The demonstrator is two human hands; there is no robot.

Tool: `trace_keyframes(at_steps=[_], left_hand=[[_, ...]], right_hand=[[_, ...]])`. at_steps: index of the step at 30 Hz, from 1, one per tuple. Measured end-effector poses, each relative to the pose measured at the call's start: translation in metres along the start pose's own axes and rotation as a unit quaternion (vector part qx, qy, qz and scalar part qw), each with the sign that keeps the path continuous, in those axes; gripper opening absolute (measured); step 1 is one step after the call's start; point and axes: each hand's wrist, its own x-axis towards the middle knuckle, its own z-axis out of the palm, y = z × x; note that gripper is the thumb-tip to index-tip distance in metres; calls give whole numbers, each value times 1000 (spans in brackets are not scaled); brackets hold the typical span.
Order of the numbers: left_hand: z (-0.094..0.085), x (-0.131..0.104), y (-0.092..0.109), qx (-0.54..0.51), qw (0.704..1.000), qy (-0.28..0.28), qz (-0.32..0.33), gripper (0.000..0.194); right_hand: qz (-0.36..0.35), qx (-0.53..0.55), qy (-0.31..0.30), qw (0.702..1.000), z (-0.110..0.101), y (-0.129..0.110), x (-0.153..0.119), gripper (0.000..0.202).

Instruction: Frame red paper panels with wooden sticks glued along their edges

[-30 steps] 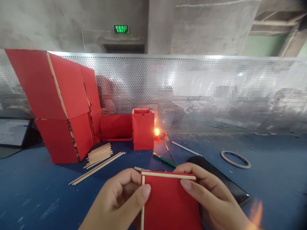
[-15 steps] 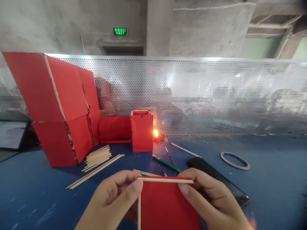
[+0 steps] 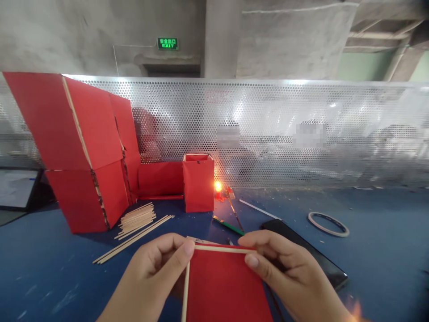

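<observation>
A red panel [image 3: 224, 286] with pale wooden sticks along its top and left edges is held up at the bottom centre. My left hand [image 3: 157, 273] pinches its top left corner, thumb over the stick. At the top right corner, my right hand [image 3: 284, 264] grips the edge between thumb and fingers. The fingers behind the panel are partly hidden. Just beyond the panel lie a green-handled tool [image 3: 229, 225] and a flat pale strip, partly covered by the panel.
Large red boxes [image 3: 97, 156] stand at the left, beside a pile of thin sticks [image 3: 137, 220]. Further back are a small open red box [image 3: 199, 185] and a lit flame [image 3: 218, 186]. A black phone [image 3: 304, 250] and a tape ring [image 3: 328, 224] lie right.
The panel has shifted slightly left and tilted, its right end lower. My right hand has moved left with it, and my left hand has risen a little.
</observation>
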Motion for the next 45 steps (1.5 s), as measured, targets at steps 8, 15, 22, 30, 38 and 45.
trace_keyframes(at_steps=[8,15,22,30,38,45], left_hand=[[-6,13,-11,51,996,22,-70,45],[-13,22,-26,57,994,26,-88,46],[-27,33,-34,123,980,19,-157,50],[-36,35,-39,311,943,-32,-117,35],[-65,43,-17,581,812,60,14,22],[-120,50,-12,763,630,142,0,31]], right_hand=[[21,-133,6,991,-2,12,14,22],[83,-82,-24,993,7,45,13,37],[120,-123,-82,982,11,52,12,27],[-54,-296,-138,943,4,61,11,16],[-136,-346,-117,921,2,67,12,17],[-196,-325,-104,919,3,67,12,21]])
